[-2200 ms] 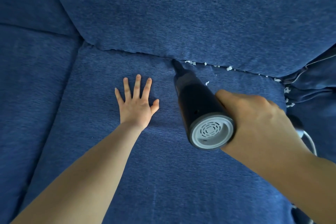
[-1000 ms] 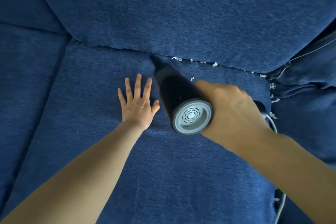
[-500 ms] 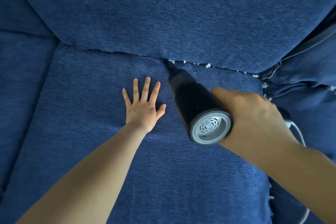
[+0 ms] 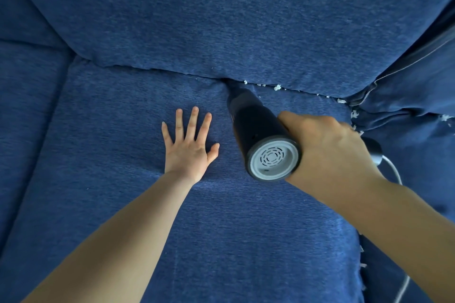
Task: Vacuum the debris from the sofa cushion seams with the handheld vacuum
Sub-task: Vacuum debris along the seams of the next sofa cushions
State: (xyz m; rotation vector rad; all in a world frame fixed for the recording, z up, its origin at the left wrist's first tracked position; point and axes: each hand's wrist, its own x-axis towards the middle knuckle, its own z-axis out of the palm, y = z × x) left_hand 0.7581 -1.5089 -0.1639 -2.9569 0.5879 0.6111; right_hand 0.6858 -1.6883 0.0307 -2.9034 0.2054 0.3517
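Note:
A black handheld vacuum (image 4: 256, 128) with a grey vented rear cap points away from me, its nozzle tip pushed into the back seam (image 4: 172, 72) between the blue seat cushion (image 4: 123, 204) and the back cushion (image 4: 221, 19). My right hand (image 4: 327, 147) grips the vacuum's handle, which is hidden under it. My left hand (image 4: 190, 145) presses flat on the seat cushion, fingers spread, just left of the vacuum. White debris bits (image 4: 277, 87) lie along the seam to the right of the nozzle, and more debris (image 4: 354, 114) sits in the right side seam.
A white cord (image 4: 394, 170) runs from the vacuum down along the seat cushion's right edge. Another seat cushion (image 4: 27, 106) lies to the left. A blue armrest or side cushion (image 4: 413, 86) rises at the right, with crumbs scattered on it.
The nozzle has slid rightward along the back seam, and the crumbs it passed are gone. My left hand has stayed flat on the cushion.

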